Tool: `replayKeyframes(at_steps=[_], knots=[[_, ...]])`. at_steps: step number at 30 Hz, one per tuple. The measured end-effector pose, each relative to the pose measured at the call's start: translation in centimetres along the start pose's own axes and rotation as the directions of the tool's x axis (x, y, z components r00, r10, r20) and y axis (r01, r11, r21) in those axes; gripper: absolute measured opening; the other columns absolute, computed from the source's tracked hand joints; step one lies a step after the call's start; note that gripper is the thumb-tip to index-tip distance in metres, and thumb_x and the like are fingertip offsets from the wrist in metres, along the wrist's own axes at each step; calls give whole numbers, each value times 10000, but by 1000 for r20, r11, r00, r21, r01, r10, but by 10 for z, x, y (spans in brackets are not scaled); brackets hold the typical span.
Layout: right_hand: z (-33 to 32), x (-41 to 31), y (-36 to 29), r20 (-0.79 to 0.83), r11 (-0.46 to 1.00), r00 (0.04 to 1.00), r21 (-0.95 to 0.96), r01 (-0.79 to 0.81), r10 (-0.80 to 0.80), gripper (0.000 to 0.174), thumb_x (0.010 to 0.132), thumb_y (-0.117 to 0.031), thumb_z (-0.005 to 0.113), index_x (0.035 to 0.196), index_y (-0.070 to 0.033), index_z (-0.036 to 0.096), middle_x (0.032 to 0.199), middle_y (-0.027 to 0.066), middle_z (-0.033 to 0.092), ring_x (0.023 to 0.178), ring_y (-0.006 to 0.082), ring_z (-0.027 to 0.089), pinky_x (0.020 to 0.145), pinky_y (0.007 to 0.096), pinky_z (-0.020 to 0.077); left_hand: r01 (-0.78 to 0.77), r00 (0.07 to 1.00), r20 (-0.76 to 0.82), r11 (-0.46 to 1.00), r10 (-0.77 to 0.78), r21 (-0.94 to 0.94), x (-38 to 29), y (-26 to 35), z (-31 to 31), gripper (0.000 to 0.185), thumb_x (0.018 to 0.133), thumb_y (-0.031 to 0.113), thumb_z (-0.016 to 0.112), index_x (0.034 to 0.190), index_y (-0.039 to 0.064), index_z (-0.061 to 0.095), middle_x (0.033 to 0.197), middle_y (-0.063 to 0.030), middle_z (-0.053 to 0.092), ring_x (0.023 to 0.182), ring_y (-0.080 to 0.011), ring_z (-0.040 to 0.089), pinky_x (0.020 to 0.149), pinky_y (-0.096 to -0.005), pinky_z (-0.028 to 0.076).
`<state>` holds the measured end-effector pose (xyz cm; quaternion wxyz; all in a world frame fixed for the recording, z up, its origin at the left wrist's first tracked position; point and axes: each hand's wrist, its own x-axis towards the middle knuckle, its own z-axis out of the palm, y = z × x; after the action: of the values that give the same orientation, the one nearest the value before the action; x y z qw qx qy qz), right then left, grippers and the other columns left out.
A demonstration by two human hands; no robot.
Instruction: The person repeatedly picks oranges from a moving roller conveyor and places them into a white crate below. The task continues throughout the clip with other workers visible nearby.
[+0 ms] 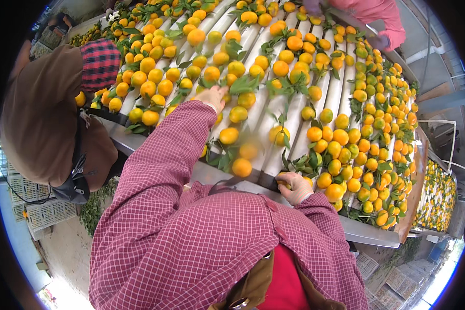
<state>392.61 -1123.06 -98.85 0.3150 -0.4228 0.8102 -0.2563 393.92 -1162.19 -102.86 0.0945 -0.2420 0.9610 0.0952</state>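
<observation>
My left hand (215, 97) reaches out over the white conveyor rollers (259, 112), among orange and yellow-green mandarins. Its fingers are at a leafy cluster and partly hide the fruit there, so a grip cannot be made out. Green leaves (245, 84) lie just right of the fingertips. At the near metal edge, my right hand (294, 188) is curled over a mostly covered mandarin (282, 181). Between my arms, a blurred mandarin (249, 149) appears above a sharper mandarin (242, 167). A mandarin with a leafy stem (279, 135) rests on the rollers farther up.
Densely packed mandarins (366, 155) cover the right side, bounded by a brown board (416, 190). A co-worker in brown (50, 120) stands close on my left. Across the conveyor is another person's pink sleeve (387, 23). Plastic crates (50, 213) stand at lower left.
</observation>
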Motion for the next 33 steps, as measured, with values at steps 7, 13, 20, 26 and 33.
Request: replayKeyframes(at_steps=[7,13,20,26,33], knots=[[1,17,-12,-138,958,955,158,-241,263,325,862,-194,594,1146,-55,669,1142,177,653,1117,331,597,962,360,469,-32,999,3,700,49,-713,41,-9,45,346,973,255,512,1277,90,523,1133,-115,633,1003,-255,624,868,-351,518],[2,56,-54,-543,992,833,6,128,-104,475,785,-91,687,1246,-62,577,1179,183,585,1094,346,570,944,383,469,-471,876,-38,837,480,-277,-72,42,-21,192,908,258,604,1036,124,657,973,-116,683,885,-331,655,793,-383,544],[21,82,-106,-27,718,972,678,-155,235,202,917,-60,601,1099,28,590,1010,78,634,971,146,579,875,275,458,-500,850,-213,612,481,-613,-133,35,-42,200,916,270,591,1040,126,655,958,-125,676,899,-336,651,787,-403,522],[29,97,-126,-233,941,958,327,-82,164,227,909,-99,609,1110,2,638,1043,131,664,987,235,627,896,315,482,-411,899,-65,781,433,-470,-133,8,-53,223,921,298,574,1005,116,671,989,-142,659,954,-344,632,829,-434,511],[26,110,-154,-281,974,960,-218,-61,-3,257,862,-288,583,986,-88,686,988,133,662,977,351,625,867,430,512,-436,825,101,740,556,-512,-131,-30,-57,246,874,284,618,1004,88,691,1002,-168,672,979,-319,640,842,-407,508]])
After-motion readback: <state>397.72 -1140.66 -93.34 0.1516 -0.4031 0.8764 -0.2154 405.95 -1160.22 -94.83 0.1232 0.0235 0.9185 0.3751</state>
